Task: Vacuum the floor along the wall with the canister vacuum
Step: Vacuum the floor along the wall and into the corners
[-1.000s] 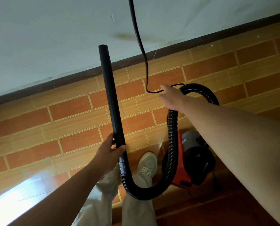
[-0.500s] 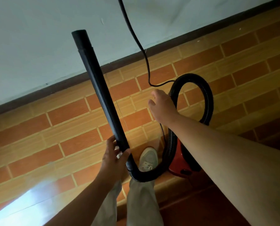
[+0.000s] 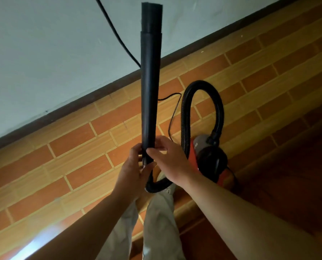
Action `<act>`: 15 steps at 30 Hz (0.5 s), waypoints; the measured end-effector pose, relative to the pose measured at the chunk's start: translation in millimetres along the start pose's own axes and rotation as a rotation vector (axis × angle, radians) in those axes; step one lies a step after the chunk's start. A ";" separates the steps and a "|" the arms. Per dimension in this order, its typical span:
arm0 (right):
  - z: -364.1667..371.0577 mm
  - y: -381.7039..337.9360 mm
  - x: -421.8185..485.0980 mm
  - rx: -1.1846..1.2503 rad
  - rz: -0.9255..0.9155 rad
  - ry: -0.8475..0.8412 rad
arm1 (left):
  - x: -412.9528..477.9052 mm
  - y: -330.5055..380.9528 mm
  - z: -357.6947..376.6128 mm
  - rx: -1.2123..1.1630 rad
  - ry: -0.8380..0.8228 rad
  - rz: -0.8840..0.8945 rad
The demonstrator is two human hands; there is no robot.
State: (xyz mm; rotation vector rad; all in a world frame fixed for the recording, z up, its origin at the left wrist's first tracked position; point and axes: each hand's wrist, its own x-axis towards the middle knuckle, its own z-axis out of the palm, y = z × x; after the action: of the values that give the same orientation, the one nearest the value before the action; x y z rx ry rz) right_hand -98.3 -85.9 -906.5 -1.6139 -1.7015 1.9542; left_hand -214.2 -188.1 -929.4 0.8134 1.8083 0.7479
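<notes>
Head view: black wand (image 3: 150, 81) held upright in front of wall (image 3: 44, 53), open tip at top; left hand (image 3: 132, 166) fingers curled round wand lower end; right hand (image 3: 169, 161) grips same end from opposite side, thumb across it; ribbed hose (image 3: 220, 109) loops from wand to red-black canister vacuum (image 3: 210, 158) standing on brick-pattern floor (image 3: 81, 156), right of hands; power cord (image 3: 116, 32) runs down wall behind wand

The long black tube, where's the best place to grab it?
Probably its lower end, just above where the ribbed hose joins. The tube is slim and round there, so fingers wrap it from either side, as the left hand and right hand do. The far tip is the sucking end, so leave it free.
</notes>
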 end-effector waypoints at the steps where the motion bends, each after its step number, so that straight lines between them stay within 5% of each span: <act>1: -2.1 -0.4 -7.0 0.036 0.009 0.040 | 1.9 7.8 2.6 0.021 -0.019 0.024; 5: -16.1 -5.2 -16.2 0.187 0.087 0.159 | 18.0 44.7 21.3 0.094 -0.085 0.078; 15: -115.5 -18.8 9.9 0.134 0.264 0.269 | 60.2 146.0 79.0 0.421 -0.246 0.026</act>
State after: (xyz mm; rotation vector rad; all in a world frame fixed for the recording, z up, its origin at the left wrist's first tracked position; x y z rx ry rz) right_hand -28.9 4.4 -877.9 -2.0261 -1.2882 1.8039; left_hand -129.5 -44.1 -872.3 1.1500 1.7532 0.2645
